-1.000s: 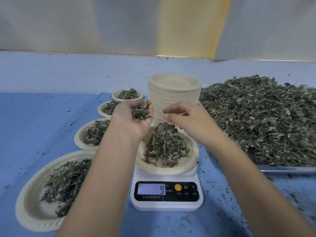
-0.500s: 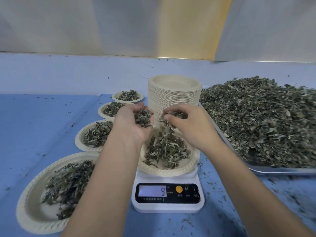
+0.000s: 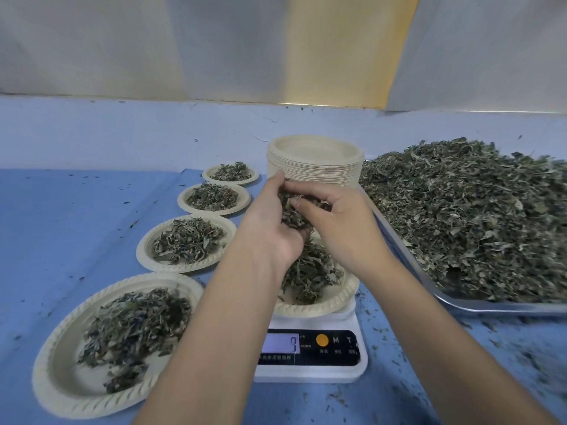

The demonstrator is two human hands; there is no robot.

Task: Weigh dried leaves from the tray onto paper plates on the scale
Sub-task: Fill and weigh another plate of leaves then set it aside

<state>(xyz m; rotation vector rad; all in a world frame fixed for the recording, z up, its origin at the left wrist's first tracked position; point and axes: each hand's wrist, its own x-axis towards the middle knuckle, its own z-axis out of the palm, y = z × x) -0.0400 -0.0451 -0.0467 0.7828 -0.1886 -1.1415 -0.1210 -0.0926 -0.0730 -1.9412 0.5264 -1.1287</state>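
Leaves are cupped in the curled left hand and pinched by the right hand, above the filled plate on the scale, beside the tray.

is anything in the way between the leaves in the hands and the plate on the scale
Nothing visible. The left hand cups a clump of leaves and the right hand pinches at it, both directly above the plate on the scale. The hands hide part of the plate.

Five plates of dried leaves, one plate stack, one scale, one tray.
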